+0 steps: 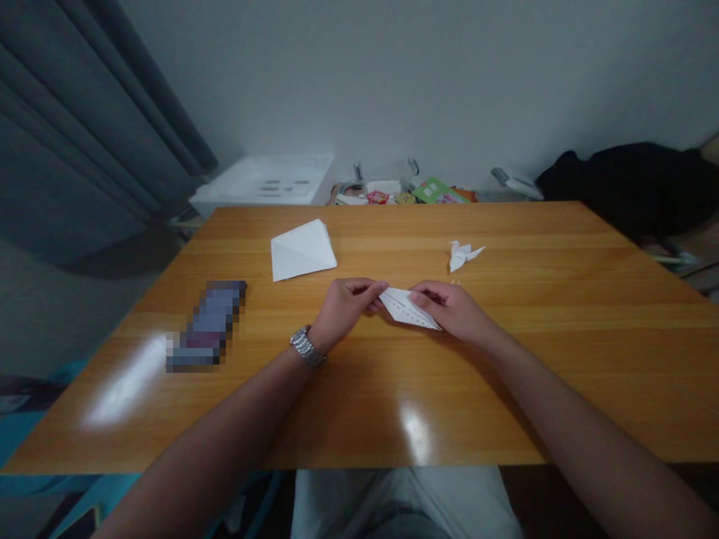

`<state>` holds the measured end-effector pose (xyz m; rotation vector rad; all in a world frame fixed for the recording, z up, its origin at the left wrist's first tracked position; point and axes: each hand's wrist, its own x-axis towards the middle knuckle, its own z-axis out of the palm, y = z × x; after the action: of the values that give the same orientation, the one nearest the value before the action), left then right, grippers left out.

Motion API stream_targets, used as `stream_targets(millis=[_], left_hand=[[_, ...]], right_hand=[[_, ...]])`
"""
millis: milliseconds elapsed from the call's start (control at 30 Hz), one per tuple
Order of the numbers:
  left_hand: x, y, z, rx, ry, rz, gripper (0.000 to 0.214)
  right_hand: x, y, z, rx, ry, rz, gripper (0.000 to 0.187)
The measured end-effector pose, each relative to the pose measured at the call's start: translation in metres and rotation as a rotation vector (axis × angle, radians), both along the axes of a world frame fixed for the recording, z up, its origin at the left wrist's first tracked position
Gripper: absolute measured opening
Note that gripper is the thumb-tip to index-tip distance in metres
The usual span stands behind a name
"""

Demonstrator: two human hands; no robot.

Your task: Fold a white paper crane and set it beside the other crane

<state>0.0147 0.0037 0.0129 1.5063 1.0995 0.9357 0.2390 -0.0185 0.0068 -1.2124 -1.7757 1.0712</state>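
A small folded piece of white paper (405, 308) lies low over the middle of the wooden table (505, 389). My left hand (345, 307), with a metal watch on its wrist, pinches the paper's left tip with curled fingers. My right hand (452, 308) presses and grips the paper's right side, fingers closed over it. A finished white paper crane (463, 254) stands on the table just beyond my right hand. A larger folded white sheet (302, 250) lies further back to the left.
A blurred dark flat object (207, 326) lies on the table's left part. Behind the far edge are a white box (264, 183), small colourful packets (404, 193) and a black bag (634, 183). A grey curtain hangs at the left.
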Motion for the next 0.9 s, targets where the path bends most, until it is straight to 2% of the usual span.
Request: stream_targets(millis=[233,300,433,533,633,800,900], left_hand=[[0.000,0.006,-0.011,-0.041,-0.030,-0.005,0.043],[0.000,0.006,-0.012,0.061,0.025,0.005,0.039],[-0.001,0.004,-0.009,0.377,0.230,0.029,0.028],[-0.002,0.002,-0.007,0.567,0.394,-0.078,0.020],[0.000,0.000,-0.009,0.680,0.474,-0.216,0.017],[0.002,-0.002,-0.013,0.775,0.584,-0.392,0.022],[0.003,-0.002,-0.012,0.775,0.646,-0.445,0.024]], right_hand=[[0.003,0.005,-0.010,0.024,-0.025,-0.049,0.028],[0.004,0.006,-0.011,0.058,-0.084,-0.081,0.027],[0.006,0.007,-0.011,0.124,-0.198,-0.119,0.024],[0.006,0.008,-0.010,0.156,-0.250,-0.094,0.022],[0.005,0.008,-0.010,0.185,-0.310,-0.046,0.021],[0.003,0.009,-0.015,0.294,-0.385,-0.030,0.019],[0.002,0.010,-0.020,0.334,-0.398,-0.031,0.018]])
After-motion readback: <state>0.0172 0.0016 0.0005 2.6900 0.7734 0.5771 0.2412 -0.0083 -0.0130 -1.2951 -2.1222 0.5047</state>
